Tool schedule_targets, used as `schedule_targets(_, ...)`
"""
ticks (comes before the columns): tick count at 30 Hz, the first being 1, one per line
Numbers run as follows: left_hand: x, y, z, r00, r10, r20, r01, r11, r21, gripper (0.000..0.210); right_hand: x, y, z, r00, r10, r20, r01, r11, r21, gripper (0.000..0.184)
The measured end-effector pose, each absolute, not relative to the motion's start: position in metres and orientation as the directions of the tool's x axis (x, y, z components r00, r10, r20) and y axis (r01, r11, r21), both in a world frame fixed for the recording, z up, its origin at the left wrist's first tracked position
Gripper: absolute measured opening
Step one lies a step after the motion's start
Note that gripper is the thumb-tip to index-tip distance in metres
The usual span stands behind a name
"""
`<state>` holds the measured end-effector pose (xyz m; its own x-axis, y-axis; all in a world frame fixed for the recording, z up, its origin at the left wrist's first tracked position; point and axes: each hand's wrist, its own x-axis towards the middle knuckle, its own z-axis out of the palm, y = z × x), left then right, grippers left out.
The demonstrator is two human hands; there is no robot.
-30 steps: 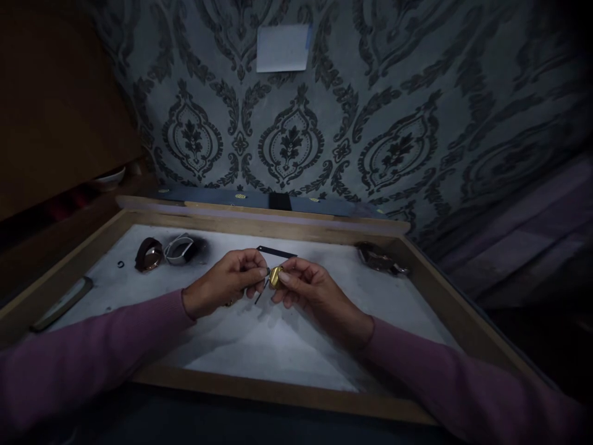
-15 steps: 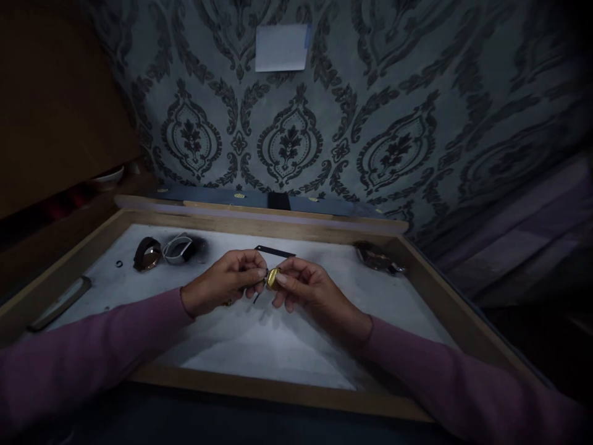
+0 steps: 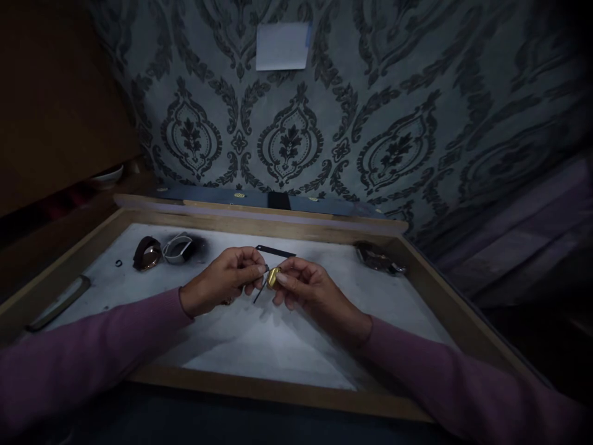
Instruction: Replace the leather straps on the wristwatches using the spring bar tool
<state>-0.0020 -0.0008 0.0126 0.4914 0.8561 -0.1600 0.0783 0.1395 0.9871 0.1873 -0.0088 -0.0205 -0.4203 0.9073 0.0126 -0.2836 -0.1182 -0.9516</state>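
Gold watch piece held up above the middle of the tray, between the two hands, its face angled. Right hand: thumb and forefinger pinched closely on the gold piece, the other fingers curled beneath. Left hand: thumb and forefinger brought together on a small dark piece, just beside the gold one (contact between the two cannot be told at this size). A thin dark strip slants down from between the hands; whether it joins the dark piece is unclear. Just beyond the fingers, a flat black bar lies on the white lining. Left far side of the tray: a brown watch next to a grey watch, with a small black ring near them. A curved band lies along the left wall. Far right corner: a dark heap of watches, details lost in shadow. Behind the tray, patterned wallpaper bearing a white paper.
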Motion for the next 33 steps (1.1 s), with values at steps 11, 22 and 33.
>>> schedule_targets(11, -0.004, 0.0, 0.007, 0.519, 0.839, -0.161, 0.095, 0.131, 0.987, 0.018, 0.188, -0.008, -0.019, -0.403, 0.915, 0.001, -0.283, -0.123, -0.951, 0.023)
schedule_targets(22, -0.002, 0.0, 0.009, 0.485, 0.86, -0.158, 0.089, 0.132, 0.987, 0.018, 0.187, -0.009, -0.019, -0.408, 0.913, 0.012, -0.281, -0.113, -0.953, 0.024)
schedule_targets(33, -0.003, -0.002, 0.016, 0.525, 0.835, -0.164, 0.096, 0.133, 0.986, 0.02, 0.188, -0.009, -0.017, -0.41, 0.912, 0.02, -0.268, -0.1, -0.958, 0.024)
